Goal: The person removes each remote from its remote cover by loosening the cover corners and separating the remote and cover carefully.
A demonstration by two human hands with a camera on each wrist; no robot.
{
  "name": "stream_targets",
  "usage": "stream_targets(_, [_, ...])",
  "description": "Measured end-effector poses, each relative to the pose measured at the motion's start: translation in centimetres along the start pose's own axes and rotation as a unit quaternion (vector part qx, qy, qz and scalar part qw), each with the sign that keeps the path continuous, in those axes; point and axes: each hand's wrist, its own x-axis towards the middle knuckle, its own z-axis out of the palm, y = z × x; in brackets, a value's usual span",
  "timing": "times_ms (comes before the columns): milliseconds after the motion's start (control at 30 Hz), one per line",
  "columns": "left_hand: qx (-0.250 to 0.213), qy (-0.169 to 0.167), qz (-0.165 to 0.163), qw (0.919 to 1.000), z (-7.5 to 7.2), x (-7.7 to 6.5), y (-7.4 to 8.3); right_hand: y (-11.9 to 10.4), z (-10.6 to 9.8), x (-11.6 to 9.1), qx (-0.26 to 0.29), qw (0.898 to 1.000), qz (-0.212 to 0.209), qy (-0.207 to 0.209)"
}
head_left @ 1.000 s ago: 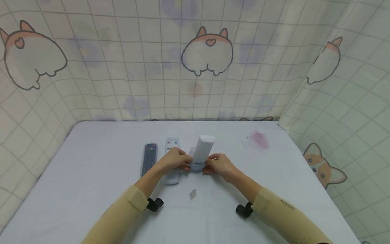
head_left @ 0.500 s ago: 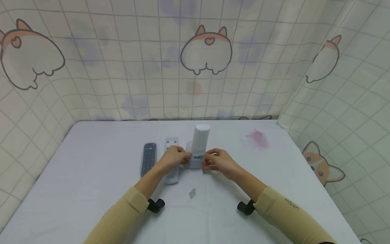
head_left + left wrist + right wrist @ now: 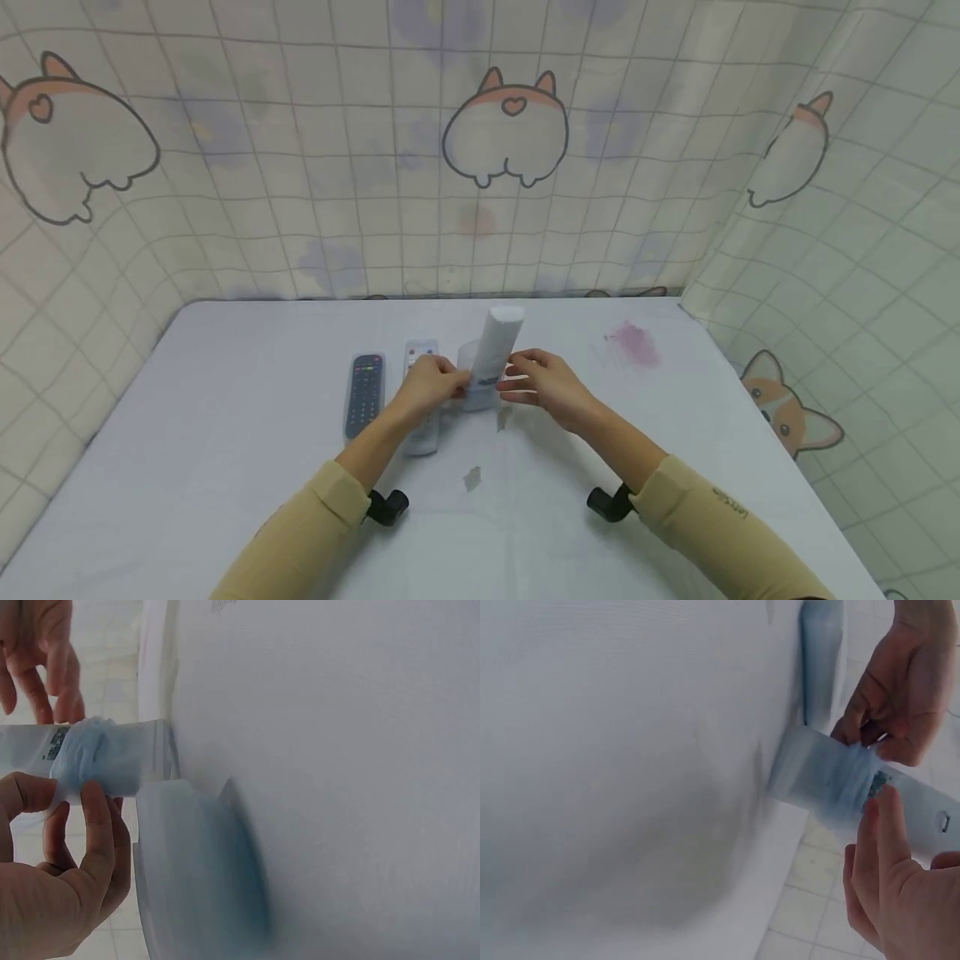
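Note:
A white remote control [image 3: 498, 337] stands upright on the white table, its top leaning right. Around its lower part is a thin, bluish see-through plastic sleeve [image 3: 94, 757], bunched into folds. My left hand [image 3: 429, 390] pinches those folds between thumb and fingers on the left side. On the other side, my right hand [image 3: 551, 390] has its fingers loosely extended, fingertips right at the remote. The right wrist view shows the right hand [image 3: 904, 892] with two fingertips over the dark printed label and the thumb apart, near the remote's edge.
Left of my left hand lie a dark remote [image 3: 365, 392] and a pale grey remote [image 3: 422, 440], partly hidden by that hand. The tablecloth has a pink stain [image 3: 636, 344] and a small grey patch [image 3: 472, 478]. A patterned curtain [image 3: 337, 208] hangs behind.
The remote straightened, then leaned right again, and its top now sits higher. My right hand has slid up from its lower end and loosened its fingers. My left hand stays on the sleeve.

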Motion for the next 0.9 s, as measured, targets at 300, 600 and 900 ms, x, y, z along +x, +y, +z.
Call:
stream_targets(300, [0.026,0.07,0.029,0.9968,0.0,0.1,0.6,-2.4,-0.4,-1.1,0.088,0.995,-0.052,-0.015])
stream_targets(600, [0.021,0.167,0.132,0.9768,0.1,0.3,0.6,-3.5,-0.3,-1.5,0.121,0.992,-0.033,-0.025])
stream_targets(900, [0.006,0.198,0.189,0.9618,-0.1,0.3,0.5,-2.5,-0.2,-1.0,0.146,0.989,0.016,-0.016])
